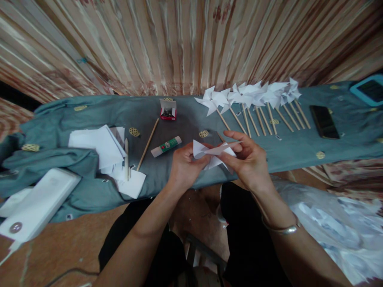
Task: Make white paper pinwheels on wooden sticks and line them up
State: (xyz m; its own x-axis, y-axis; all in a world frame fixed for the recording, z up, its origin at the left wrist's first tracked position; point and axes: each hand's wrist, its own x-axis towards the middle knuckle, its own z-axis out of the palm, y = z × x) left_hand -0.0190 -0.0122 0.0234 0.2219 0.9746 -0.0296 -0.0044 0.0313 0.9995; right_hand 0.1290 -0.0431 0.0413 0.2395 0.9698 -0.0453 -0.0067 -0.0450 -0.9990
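Between my two hands is a white paper pinwheel [214,153] with folded, pointed blades, held above the table's near edge. My left hand [186,165] pinches its left side between thumb and fingers. At the other side my right hand [249,159] grips a blade with the thumb, its index finger raised and curved. Just left of my left hand lies a glue stick [166,146] with a green label. Behind it stands an open red box [168,113] holding small dark pins. A thin wooden stick [148,144] rests further left.
Finished-looking pinwheels on sticks [248,95] lie in a row at the back right, beside a dark phone [324,122]. White paper sheets [95,145] are piled on the left, near a white power bank [40,203]. A plastic bag [338,223] sits at lower right.
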